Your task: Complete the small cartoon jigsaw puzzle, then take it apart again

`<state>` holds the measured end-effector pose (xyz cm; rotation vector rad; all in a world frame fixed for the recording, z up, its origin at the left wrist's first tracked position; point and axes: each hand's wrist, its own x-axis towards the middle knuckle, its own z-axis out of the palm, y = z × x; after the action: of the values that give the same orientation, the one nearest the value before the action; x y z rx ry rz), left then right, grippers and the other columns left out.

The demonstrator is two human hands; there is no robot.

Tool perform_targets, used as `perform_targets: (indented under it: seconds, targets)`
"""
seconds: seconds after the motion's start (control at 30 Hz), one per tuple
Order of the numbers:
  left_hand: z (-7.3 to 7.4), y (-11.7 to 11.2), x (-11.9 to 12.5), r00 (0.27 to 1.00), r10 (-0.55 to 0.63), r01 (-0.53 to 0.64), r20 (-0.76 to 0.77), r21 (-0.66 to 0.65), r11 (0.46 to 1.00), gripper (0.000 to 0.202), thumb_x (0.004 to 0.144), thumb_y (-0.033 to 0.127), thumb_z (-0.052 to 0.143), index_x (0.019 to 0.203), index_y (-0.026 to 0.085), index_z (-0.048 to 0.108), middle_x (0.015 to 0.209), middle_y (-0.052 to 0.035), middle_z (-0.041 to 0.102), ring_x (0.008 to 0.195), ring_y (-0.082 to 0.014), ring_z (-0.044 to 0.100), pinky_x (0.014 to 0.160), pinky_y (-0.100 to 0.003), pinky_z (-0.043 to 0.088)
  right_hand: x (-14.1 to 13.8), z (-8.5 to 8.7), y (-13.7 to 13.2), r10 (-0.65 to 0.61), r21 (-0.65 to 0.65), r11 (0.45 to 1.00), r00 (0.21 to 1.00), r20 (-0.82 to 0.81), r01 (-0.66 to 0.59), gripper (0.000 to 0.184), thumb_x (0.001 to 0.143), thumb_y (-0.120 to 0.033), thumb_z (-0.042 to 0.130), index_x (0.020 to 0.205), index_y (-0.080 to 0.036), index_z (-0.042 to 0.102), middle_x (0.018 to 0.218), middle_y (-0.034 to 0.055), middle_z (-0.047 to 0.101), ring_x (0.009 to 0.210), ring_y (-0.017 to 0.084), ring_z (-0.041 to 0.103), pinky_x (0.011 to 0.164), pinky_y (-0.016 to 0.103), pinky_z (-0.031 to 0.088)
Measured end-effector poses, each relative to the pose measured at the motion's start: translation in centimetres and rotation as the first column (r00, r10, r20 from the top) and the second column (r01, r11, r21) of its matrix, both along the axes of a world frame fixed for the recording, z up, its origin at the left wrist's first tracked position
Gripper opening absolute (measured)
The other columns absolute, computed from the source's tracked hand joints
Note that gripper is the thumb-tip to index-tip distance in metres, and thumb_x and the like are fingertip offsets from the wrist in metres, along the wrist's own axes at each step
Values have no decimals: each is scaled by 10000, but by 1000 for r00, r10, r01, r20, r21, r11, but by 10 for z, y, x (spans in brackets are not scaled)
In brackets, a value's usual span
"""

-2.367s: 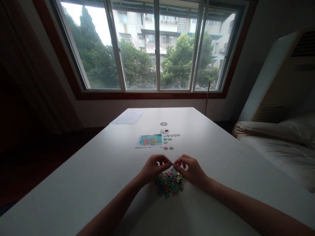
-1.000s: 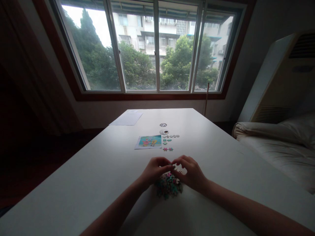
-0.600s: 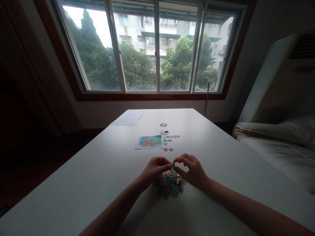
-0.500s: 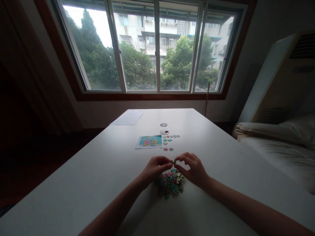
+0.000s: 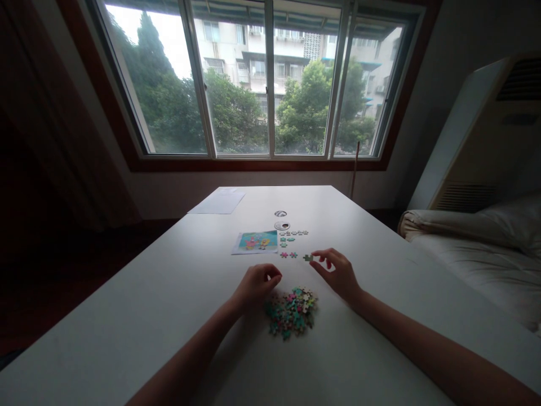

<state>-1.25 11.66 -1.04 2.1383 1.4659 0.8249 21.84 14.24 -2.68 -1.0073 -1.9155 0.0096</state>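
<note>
Between thumb and forefinger, my right hand (image 5: 340, 275) pinches a dull green jigsaw puzzle piece (image 5: 307, 257), just right of two pink puzzle pieces (image 5: 289, 255) on the table. My left hand (image 5: 256, 285) is curled with thumb and fingertips together, nothing visible in it, beside the upper left of a heap of mixed puzzle pieces (image 5: 291, 313). Several pale pieces (image 5: 295, 233) lie in a row farther off, with a few green pieces (image 5: 287, 240) below them. Left of these lies a picture sheet (image 5: 256, 242) with colourful cartoon figures on blue.
Two round black-and-white items (image 5: 282, 225) lie beyond the sorted pieces on the white table (image 5: 139, 316). White paper (image 5: 217, 202) is at the far left corner. A pale sofa (image 5: 460, 242) stands to the right, with a wide window (image 5: 270, 84) behind the table.
My hands have moved apart. The right hand has carried the green piece forward and right, out of the left hand's fingers. My left hand has drawn back left, uncovering the heap.
</note>
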Motion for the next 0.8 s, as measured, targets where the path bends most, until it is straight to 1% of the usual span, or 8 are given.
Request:
perform_targets:
  seconds: [0.13, 0.33, 0.43, 0.53, 0.6, 0.67, 0.73, 0.8]
  targets:
    - [2, -1, 0, 1000, -10, 10, -23, 18, 1000, 187, 725, 246, 496, 734, 145, 652, 641, -6, 622, 568, -114, 507, 560, -205, 374, -1, 0, 0, 8, -2, 1000, 1000, 2, -8, 191, 760, -337, 571, 896, -211, 616, 704, 4, 570, 529, 88, 471, 589, 236, 399]
    - [-2, -1, 1, 999, -31, 32, -43, 21, 999, 171, 725, 225, 496, 731, 145, 648, 636, -1, 614, 567, -108, 501, 556, -199, 371, -3, 1, -3, 14, -60, 998, 1000, 1, -14, 196, 758, -341, 567, 891, -204, 611, 706, 5, 568, 535, 91, 472, 584, 236, 401]
    - [-2, -1, 1, 995, -84, 85, -50, 21, 996, 161, 723, 219, 507, 744, 149, 651, 643, 0, 611, 583, -109, 504, 569, -199, 376, -4, 0, -3, 28, -105, 994, 999, -18, -29, 204, 755, -346, 564, 894, -203, 608, 686, 2, 566, 535, 96, 475, 567, 234, 404]
    - [-1, -3, 2, 985, -166, 167, -56, 26, 986, 148, 719, 210, 525, 761, 154, 656, 658, -4, 606, 616, -114, 509, 596, -201, 386, -3, -2, 4, 42, -166, 985, 998, -44, -49, 215, 760, -353, 549, 904, -202, 602, 689, 5, 571, 540, 102, 481, 545, 228, 406]
    - [1, -5, 2, 974, -217, 218, -58, 20, 976, 142, 715, 205, 540, 774, 157, 660, 679, -11, 601, 638, -117, 513, 612, -202, 392, 0, -3, 16, 35, -208, 977, 999, -27, -39, 222, 765, -360, 533, 911, -206, 600, 704, 5, 579, 550, 105, 489, 549, 226, 407]
    - [2, -7, 3, 967, -247, 247, -63, 3, 969, 141, 714, 205, 550, 784, 160, 664, 698, -18, 593, 651, -117, 517, 624, -203, 399, 7, -4, 35, -7, -249, 968, 1000, 24, 13, 228, 765, -370, 522, 905, -210, 605, 702, 0, 587, 562, 110, 503, 566, 230, 406]
    - [2, -8, 4, 964, -255, 255, -69, -13, 967, 142, 718, 208, 551, 787, 160, 666, 711, -23, 586, 652, -116, 520, 631, -204, 405, 15, -6, 60, -78, -308, 945, 992, 100, 106, 234, 751, -379, 522, 881, -210, 621, 673, -1, 593, 571, 122, 523, 572, 235, 399]
    - [3, -8, 4, 965, -251, 250, -73, -20, 968, 143, 723, 207, 547, 786, 157, 666, 718, -27, 582, 651, -115, 521, 634, -206, 409, 23, -7, 86, -177, -371, 900, 970, 165, 228, 248, 746, -380, 516, 900, -219, 625, 701, 0, 613, 621, 132, 551, 604, 234, 399]
